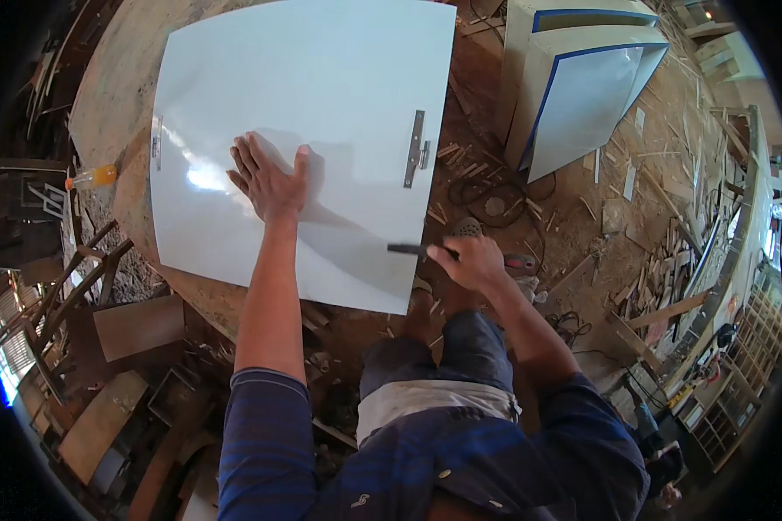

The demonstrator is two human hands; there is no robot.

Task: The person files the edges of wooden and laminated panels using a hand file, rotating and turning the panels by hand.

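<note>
A large white glossy panel (356,104) lies flat before me on a worn brown surface. My left hand (274,178) rests on the panel near its middle, fingers spread and thumb apart. Past the panel's lower right edge, my right hand (473,263) is closed around a slim black tool (406,249). The tool's tip reaches over the panel's corner; its exact kind is unclear. Near the right edge sits a metal strip with a bolt latch (416,149). A smaller metal fitting (156,143) is at the left edge.
White box-like cabinets with blue edging (582,95) stand at the right. Wood scraps and a coiled cable (487,195) litter the dirt floor (573,217). An orange bottle (96,177) is at the left. Boards and frames (104,417) crowd the lower left.
</note>
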